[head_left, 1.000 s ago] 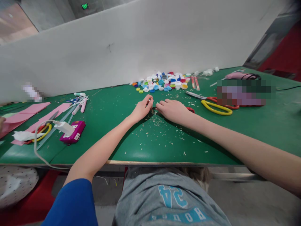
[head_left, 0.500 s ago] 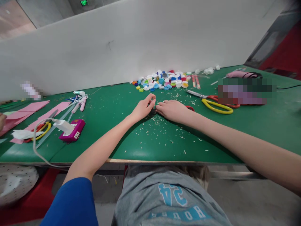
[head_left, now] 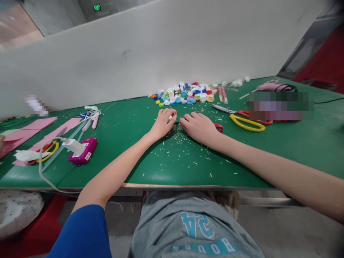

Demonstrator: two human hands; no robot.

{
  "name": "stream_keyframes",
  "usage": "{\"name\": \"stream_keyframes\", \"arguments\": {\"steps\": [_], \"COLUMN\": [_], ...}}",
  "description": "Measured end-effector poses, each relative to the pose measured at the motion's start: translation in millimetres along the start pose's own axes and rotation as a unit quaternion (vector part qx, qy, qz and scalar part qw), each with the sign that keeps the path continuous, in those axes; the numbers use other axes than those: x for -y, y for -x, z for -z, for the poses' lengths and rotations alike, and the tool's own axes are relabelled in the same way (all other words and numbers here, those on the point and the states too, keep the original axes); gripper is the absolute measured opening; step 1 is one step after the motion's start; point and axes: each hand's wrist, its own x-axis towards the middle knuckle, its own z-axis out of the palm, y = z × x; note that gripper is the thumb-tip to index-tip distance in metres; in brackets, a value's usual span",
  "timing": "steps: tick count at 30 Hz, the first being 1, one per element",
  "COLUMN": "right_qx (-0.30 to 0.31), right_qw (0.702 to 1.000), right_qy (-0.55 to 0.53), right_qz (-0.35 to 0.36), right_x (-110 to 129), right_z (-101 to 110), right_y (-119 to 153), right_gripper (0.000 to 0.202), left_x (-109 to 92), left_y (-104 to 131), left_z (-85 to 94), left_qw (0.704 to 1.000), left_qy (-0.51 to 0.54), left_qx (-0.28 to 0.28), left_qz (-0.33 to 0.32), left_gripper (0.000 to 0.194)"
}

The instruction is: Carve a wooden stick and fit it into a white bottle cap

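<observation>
Green tabletop [head_left: 150, 165], head view. Left hand [head_left: 160, 124]: fingers curled nearly closed, pinching a small white piece [head_left: 170, 118], mostly hidden. Right hand [head_left: 198, 126]: knuckles bent, closed over a red-handled tool [head_left: 219, 128]; dark narrow end spans the gap. Changed: hands slightly farther apart, more red handle exposed; probably a stroke's end. Pale shavings [head_left: 211, 175] below; bottle caps [head_left: 183, 94] beyond; scissors [head_left: 231, 112] rightward.

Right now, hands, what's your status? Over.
Left hand pinching something small and pale. Right hand over a mostly hidden red object. Shavings scattered nearby; caps heaped beyond.
</observation>
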Motion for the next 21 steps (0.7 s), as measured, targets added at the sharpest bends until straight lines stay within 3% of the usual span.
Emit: {"name": "stream_keyframes", "arguments": {"steps": [21], "right_qx": [0.015], "right_qw": [0.999], "right_qy": [-0.018], "right_qz": [0.022], "right_x": [-6.9], "right_z": [-6.8], "right_y": [-4.9], "right_gripper": [0.042], "left_x": [0.7], "left_y": [1.2], "left_z": [0.3], "left_qw": [1.0], "left_qy": [0.002], "left_qx": [0.004], "left_qz": [0.015], "left_gripper": [0.027]}}
